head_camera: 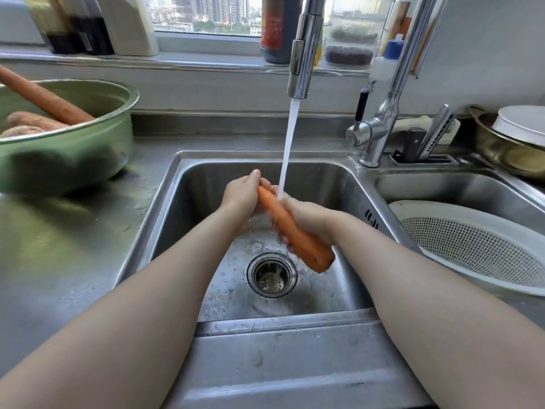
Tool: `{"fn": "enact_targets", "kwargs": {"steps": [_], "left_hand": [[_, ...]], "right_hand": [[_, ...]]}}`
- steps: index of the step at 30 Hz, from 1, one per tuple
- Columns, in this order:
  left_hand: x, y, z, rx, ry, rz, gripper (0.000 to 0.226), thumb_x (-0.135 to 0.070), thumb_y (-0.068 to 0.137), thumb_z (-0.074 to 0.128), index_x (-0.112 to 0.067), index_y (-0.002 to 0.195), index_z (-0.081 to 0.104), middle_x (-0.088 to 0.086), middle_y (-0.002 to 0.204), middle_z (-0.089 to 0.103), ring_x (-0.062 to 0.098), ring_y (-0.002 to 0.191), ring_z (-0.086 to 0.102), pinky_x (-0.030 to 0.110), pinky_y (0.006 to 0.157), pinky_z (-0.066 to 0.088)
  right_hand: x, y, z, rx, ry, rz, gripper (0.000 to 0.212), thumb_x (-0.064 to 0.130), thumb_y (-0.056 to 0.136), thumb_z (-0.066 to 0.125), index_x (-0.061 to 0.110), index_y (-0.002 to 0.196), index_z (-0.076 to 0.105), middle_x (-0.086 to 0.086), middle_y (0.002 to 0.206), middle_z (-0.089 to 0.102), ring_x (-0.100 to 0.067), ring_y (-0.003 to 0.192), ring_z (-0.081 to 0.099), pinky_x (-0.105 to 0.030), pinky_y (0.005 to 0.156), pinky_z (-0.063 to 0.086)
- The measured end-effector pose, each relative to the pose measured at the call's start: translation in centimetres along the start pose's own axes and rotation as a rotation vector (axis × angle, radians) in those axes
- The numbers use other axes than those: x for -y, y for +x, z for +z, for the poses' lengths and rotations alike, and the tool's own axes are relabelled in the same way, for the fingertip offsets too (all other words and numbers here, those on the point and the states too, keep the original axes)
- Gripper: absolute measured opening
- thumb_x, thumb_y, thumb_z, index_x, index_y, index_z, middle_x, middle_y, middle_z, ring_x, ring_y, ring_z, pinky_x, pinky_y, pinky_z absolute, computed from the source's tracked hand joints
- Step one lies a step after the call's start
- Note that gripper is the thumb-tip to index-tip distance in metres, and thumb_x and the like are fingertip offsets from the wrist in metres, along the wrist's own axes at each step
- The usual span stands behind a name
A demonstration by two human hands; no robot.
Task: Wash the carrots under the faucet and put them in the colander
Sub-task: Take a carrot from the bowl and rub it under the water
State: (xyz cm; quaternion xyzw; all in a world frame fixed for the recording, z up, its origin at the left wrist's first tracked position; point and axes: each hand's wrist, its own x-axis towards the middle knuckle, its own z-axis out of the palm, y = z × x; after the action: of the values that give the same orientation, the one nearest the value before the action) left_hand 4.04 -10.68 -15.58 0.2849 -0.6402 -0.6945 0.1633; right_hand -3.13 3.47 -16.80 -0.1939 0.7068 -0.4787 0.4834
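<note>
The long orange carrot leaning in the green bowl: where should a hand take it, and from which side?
Probably the bare middle of the long orange carrot, from above: its shaft slants up free, while its lower end lies in the round green bowl beside brownish roots.

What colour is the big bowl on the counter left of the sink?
The large round bowl is pale green, seen in the head view.

Bright orange carrot dead centre, white water stream from twelve o'clock, silver-grey steel sink all round. Pale green bowl at ten o'clock; white colander at three o'clock, finely dotted with a grid of holes.
</note>
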Motion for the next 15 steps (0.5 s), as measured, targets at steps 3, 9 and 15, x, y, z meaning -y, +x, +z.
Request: {"fn": "enact_targets", "kwargs": {"steps": [3, 9, 15], "left_hand": [[0.1, -0.7, 0.4, 0.169, -0.095, -0.086, 0.032, -0.022, 0.112, 0.037, -0.014, 0.109, 0.067, 0.012, 0.118, 0.076, 0.027, 0.103, 0.069, 0.048, 0.102, 0.052], [-0.4, -1.6, 0.9, 0.157, -0.199, -0.055, 0.022, -0.014, 0.108, 0.053, -0.002, 0.115, 0.070, 0.020, 0.119, 0.073, 0.029, 0.101, 0.072, 0.042, 0.091, 0.062], [-0.6, -1.8, 1.1, 0.001, -0.224, -0.032, 0.016, -0.022, 0.098, 0.072, -0.008, 0.093, 0.076, 0.015, 0.093, 0.079, 0.030, 0.085, 0.078, 0.045, 0.080, 0.065]], "right_hand": [[-0.5, -0.2, -1.0, -0.017, 0.020, 0.082, 0.083, 0.085, 0.094, 0.026, 0.009, 0.087, 0.058, -0.012, 0.069, 0.061, -0.026, 0.057, 0.061, -0.037, 0.063, 0.056], [-0.5, -0.1, -1.4, 0.004, 0.069, 0.051, 0.085, 0.088, 0.090, 0.037, 0.009, 0.090, 0.066, -0.011, 0.074, 0.064, -0.025, 0.062, 0.062, -0.037, 0.067, 0.056], [-0.5, 0.4, -0.9, -0.054, -0.119, -0.167, 0.048, 0.048, 0.082, 0.083, 0.008, 0.104, 0.069, -0.007, 0.085, 0.070, -0.022, 0.071, 0.068, -0.041, 0.071, 0.058]]}}
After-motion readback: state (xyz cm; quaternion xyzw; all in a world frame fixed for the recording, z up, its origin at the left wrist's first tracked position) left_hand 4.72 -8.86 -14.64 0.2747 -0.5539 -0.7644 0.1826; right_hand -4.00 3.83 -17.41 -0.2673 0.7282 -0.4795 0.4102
